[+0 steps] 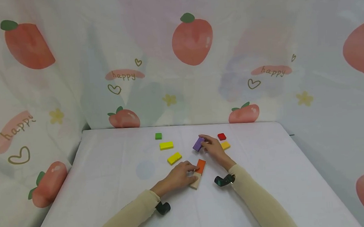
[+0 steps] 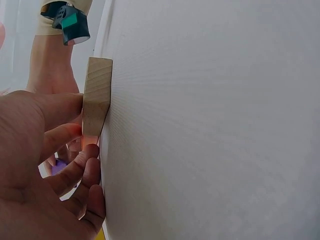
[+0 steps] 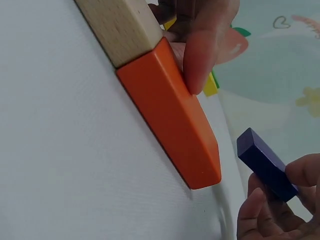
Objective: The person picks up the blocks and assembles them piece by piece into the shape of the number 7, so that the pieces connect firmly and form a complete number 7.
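Note:
On the white tabletop, a plain wooden block (image 1: 195,182) and an orange block (image 3: 167,117) lie end to end, touching, in one slanted line. The left hand (image 1: 179,174) rests against their side, its thumb by the wooden block and its index fingertip on the orange one. Beyond them, a purple block (image 1: 198,145) is pinched between the thumb and fingers of the right hand (image 1: 214,149). In the right wrist view this purple block (image 3: 265,162) appears tilted and held above the table.
Two yellow blocks (image 1: 166,145) and a small green block (image 1: 158,136) lie left of the purple one. Past the right hand are a small red block (image 1: 222,136) and a yellow-orange block (image 1: 225,145), partly hidden by the hand. A patterned cloth (image 1: 196,91) hangs behind the table.

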Available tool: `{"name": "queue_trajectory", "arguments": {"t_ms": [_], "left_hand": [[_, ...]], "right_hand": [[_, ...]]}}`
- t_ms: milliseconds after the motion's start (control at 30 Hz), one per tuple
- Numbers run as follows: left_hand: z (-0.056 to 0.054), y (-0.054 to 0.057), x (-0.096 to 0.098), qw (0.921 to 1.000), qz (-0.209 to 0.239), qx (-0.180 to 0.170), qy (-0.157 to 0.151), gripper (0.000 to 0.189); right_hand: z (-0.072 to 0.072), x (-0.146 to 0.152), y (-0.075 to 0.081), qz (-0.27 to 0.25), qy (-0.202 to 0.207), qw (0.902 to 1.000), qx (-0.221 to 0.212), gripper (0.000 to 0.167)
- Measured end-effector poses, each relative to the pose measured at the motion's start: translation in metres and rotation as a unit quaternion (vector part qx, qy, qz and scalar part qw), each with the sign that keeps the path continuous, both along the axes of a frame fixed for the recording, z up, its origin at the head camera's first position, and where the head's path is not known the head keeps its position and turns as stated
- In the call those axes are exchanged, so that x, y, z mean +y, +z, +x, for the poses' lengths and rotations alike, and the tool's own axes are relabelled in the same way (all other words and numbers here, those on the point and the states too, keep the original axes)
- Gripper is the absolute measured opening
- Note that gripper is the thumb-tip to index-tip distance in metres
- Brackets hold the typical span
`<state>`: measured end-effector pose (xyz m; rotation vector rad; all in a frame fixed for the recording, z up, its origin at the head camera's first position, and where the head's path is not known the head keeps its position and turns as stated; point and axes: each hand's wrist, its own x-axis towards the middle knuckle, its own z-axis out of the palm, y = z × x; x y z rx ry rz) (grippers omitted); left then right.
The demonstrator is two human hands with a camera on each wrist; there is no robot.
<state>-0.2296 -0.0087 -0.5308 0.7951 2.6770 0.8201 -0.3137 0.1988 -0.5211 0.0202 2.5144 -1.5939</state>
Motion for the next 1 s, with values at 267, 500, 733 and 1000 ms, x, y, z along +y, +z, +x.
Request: {"name": "queue_trajectory", "arguments": {"t_ms": [267,500,733,1000], "left_hand": [[0.001,0.002,0.0,1.0,0.003,-0.006,0.005,0.043],[0.001,0.002,0.0,0.9999,0.003,-0.008,0.005,0.043],[0.001,0.002,-0.001,0.9999,0.004,-0.01,0.005,0.043],[0.0,0.001,-0.001,0.9999,0.005,-0.01,0.001,0.044]], "right_hand": [[0.009,0.003,0.001,-0.008,0.004,1.0,0.001,0.041],[0.015,0.007,0.001,-0.005,0.008,1.0,-0.001,0.041],[0.019,0.012,-0.001,0.001,0.018,0.9998,0.007,0.041],[0.024,0.018,-0.002,0.005,0.027,0.9994,0.021,0.041]]}}
